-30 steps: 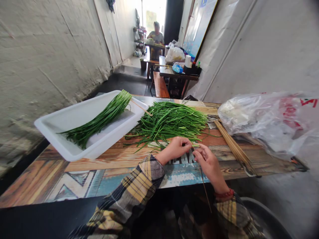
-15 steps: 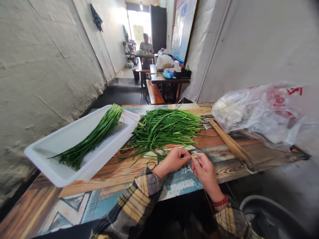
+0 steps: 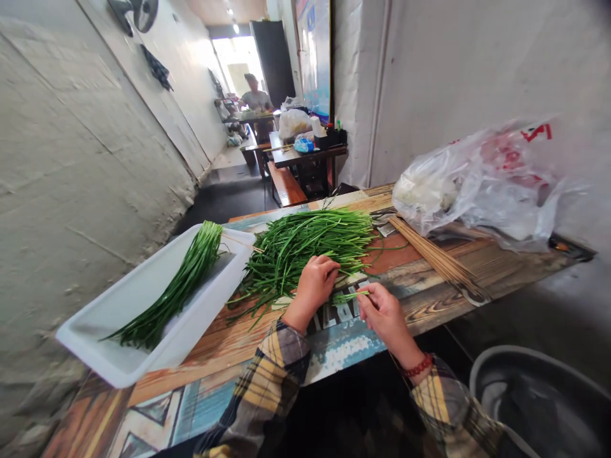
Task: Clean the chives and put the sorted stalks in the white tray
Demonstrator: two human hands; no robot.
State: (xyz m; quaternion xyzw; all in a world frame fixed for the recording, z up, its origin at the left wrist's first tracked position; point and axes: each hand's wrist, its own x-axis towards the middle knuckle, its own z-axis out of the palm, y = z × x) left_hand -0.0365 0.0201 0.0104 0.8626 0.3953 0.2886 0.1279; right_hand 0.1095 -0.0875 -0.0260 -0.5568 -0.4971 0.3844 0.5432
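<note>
A loose heap of garlic chives (image 3: 310, 245) lies on the wood-patterned table, pale stem ends to the right. My left hand (image 3: 315, 284) is at the near edge of this heap, fingers curled in; whether a stalk is between them is hidden. Lower and to the right, my right hand (image 3: 386, 316) pinches a few chive stalks (image 3: 352, 296) by their pale ends, the green parts pointing left. To the left, a white plastic tray (image 3: 107, 364) holds a neat bundle of chives (image 3: 179, 289) with thin sticks poking out of its top end.
Bamboo skewers (image 3: 432, 254) lie bundled on the right, beside a clear plastic bag (image 3: 477, 181) with red print. Below the table's right edge stands a dark tub (image 3: 539, 394). Farther back are another table (image 3: 305, 154), a bench (image 3: 286, 183) and a seated person (image 3: 256, 97).
My hands, close together before, have parted: the left has moved up to the heap, while the right keeps the stalks. The whole view has tilted and shifted somewhat.
</note>
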